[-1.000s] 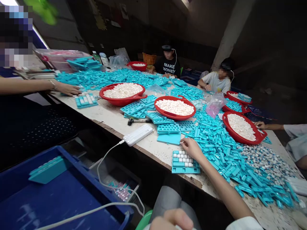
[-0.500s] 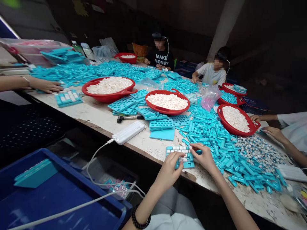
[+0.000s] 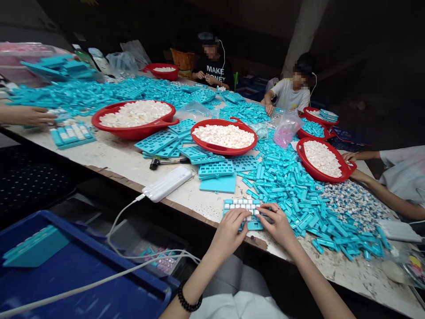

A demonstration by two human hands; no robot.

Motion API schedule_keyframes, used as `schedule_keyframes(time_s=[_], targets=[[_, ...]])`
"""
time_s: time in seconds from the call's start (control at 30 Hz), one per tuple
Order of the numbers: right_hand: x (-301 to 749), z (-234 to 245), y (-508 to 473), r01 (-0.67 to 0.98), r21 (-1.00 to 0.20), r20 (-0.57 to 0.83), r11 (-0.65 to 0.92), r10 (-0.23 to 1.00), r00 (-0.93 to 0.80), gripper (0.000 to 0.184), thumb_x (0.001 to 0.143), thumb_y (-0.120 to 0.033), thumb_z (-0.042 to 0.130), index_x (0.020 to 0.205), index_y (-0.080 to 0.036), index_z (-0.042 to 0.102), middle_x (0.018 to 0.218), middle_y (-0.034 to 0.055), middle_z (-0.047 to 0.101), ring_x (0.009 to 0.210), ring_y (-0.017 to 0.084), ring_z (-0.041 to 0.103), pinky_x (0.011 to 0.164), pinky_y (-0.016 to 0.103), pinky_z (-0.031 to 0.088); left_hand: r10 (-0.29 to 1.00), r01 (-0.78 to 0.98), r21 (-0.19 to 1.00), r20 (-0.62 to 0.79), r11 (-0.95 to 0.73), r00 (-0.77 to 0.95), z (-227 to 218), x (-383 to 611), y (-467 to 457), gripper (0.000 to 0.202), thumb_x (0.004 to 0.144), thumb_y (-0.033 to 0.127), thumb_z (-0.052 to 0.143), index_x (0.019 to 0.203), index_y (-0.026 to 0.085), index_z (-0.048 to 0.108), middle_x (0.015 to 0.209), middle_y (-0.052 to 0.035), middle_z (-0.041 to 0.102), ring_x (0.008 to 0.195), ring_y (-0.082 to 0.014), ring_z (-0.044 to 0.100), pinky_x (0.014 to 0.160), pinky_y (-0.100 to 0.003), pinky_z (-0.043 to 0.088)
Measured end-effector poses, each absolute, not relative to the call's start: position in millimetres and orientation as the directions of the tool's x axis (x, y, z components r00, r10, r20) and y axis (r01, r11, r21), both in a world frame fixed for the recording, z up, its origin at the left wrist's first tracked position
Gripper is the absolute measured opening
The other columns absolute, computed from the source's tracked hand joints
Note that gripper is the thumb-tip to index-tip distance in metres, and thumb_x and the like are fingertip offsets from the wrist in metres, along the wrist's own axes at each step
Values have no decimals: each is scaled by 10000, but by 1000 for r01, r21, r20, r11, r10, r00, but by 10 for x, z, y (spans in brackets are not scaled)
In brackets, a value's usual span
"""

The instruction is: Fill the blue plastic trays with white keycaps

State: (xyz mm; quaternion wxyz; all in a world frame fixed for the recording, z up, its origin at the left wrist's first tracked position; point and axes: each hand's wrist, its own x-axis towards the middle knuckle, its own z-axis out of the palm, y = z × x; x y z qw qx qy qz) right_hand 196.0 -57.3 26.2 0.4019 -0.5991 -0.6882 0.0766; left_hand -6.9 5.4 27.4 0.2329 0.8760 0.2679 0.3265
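Keycap tray: I see a turquoise plastic keycap tray (image 3: 255, 226) holding rows of white keycaps (image 3: 244, 203), straight ahead of me near the front edge of the tabletop (image 3: 109, 157).
Long axis: left to right, along that edge.
Left hand (image 3: 227, 231): curled over the tray's left half, the nearer hand; gripping or pressing, I cannot tell.
Right hand (image 3: 276, 225): fingertips on its right end, equally unclear.

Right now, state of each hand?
Left hand: open, fingers spread on the white keycaps in the teal plastic tray, not gripping.
Right hand: open, fingertips on the same keycaps, not gripping.
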Motion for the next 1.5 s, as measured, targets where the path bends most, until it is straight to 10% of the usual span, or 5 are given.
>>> schedule_keyframes(time_s=[0.73,1.27,1.5], targets=[[1879,295,-587,677,-672,432,300,901,30,147,955,-307,630,1047,-247,728,976,58,741,934,219,685,848,371,558,621,307,587,462,-749,633,279,-75,42,172,931,112,493,1033,221,576,1082,-57,689,1101,-228,623,995,-432,481],[1848,227,-659,768,-515,509,380,857,-83,227,986,-229,589,1149,-290,736,1035,63,721,906,225,633,801,405,558,510,290,445,532,-847,676,166,-128,46,321,968,125,509,1269,218,575,1215,-67,701,1193,-231,617,1062,-455,467],[1832,189,-594,718,-633,436,288,900,23,194,979,-323,594,993,-297,785,955,65,705,916,247,633,826,417,540,391,283,277,524,-918,756,88,-218,78,469,993,306,562,1445,222,465,1343,-92,661,1279,-284,587,1071,-518,485]])
